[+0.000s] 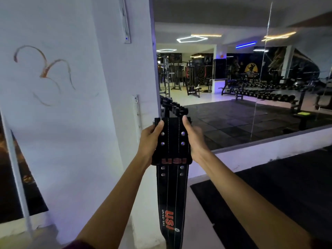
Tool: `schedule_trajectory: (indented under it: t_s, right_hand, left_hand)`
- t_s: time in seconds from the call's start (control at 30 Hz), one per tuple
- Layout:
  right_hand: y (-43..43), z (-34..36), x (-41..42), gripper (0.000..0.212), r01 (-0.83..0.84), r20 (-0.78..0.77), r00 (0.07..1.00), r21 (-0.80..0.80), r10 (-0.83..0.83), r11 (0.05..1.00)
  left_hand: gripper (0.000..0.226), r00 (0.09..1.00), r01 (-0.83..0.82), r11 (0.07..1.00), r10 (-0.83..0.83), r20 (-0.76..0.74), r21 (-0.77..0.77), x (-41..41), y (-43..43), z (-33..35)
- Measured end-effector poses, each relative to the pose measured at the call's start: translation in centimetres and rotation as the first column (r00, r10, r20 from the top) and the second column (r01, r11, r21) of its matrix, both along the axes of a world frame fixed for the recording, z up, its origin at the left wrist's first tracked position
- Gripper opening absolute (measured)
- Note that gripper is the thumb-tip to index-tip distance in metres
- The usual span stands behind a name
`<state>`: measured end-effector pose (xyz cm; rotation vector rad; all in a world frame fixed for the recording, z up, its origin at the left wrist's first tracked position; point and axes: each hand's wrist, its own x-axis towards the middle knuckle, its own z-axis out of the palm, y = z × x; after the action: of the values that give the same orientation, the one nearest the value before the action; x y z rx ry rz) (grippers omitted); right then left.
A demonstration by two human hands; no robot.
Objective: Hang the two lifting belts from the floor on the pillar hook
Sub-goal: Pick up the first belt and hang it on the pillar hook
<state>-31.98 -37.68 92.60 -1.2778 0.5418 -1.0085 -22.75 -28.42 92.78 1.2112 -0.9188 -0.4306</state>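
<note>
Both hands grip the buckle end of a black leather lifting belt with red lettering (170, 144): the left hand (150, 141) clasps its left edge, the right hand (193, 139) its right edge, thumbs on the front. The rest of the belt hangs straight down between the forearms. The white-painted pillar (115, 78) stands just left of the left hand, with a pale metal hook strip (136, 115) just above and left of its knuckles. To hang it well, lift the metal buckle (154, 121) over a prong, then let go once it bears the weight. A second belt is not visible.
</note>
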Motion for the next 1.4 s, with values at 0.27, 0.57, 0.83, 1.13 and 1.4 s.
schedule_trajectory:
  t_s: [0.27, 0.57, 0.83, 1.13, 1.4]
  right_hand:
    - [0.1, 0.2, 0.5, 0.016, -0.285, 0.177, 0.939, -0.085, 0.296, 0.955]
    - [-0.5, -0.3, 0.7, 0.025, -0.088, 0.166, 0.981, -0.103, 0.105, 0.991]
    - [-1.3, -0.1, 0.6, 0.026, -0.016, 0.131, 0.991, -0.034, 0.02, 0.999]
    - [-1.9, 0.6, 1.2, 0.033, -0.151, -0.121, 0.978, 0.134, 0.168, 0.979]
    - [-4.4, 1.6, 3.6, 0.024, 0.074, 0.014, 0.997, -0.392, -0.074, 0.917]
  left_hand:
    - [0.025, 0.942, -0.06, 0.998, 0.066, -0.328, 0.03, 0.3, 1.0, 1.1]
    - [0.021, 0.944, 0.129, 0.979, -0.072, -0.321, 0.16, 1.7, 0.4, 1.4]
    - [0.027, 0.998, -0.012, 1.0, 0.013, 0.067, -0.008, 0.9, -0.8, -0.1]
    - [0.046, 0.849, -0.522, 0.847, 0.527, 0.025, -0.103, 0.7, -4.6, -1.3]
    - [0.045, 0.823, -0.535, 0.821, 0.56, 0.098, -0.198, 2.4, -6.7, 2.0]
